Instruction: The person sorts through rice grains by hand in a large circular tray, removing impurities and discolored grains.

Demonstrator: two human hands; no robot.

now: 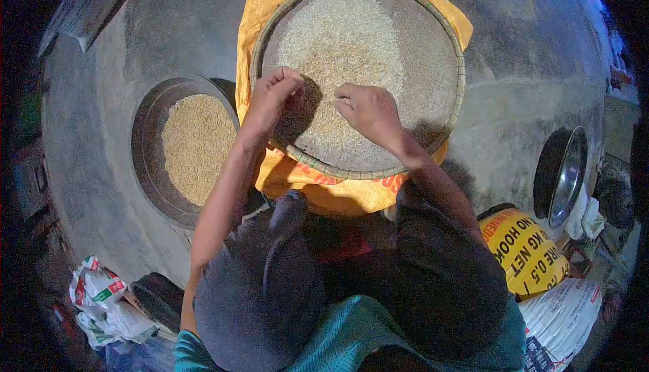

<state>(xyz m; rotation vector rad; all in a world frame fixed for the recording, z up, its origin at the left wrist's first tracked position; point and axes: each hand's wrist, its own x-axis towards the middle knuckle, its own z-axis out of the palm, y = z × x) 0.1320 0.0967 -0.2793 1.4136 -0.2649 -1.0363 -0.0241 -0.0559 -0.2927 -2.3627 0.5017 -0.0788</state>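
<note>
A round woven winnowing tray (433, 54) with a bamboo rim lies in front of me, bearing a spread of pale grains, whiter at the far side and browner in the middle. Over its left part, my left hand (278, 89) is closed with the fingertips pinched together; whatever they hold is too small to make out. My right hand (370, 107) hovers just above the brownish grains (334, 67), thumb and forefinger drawn together in a pinch, and what lies between them cannot be seen clearly. Shadows from both hands fall on the tray.
Beneath the tray is an orange-yellow sack (253, 13). A dark basin (150, 169) of golden grain stands on the concrete floor at left. To the right are a metal basin (569, 176) on edge and a yellow printed sack (524, 250). White bags (111, 304) lie lower left.
</note>
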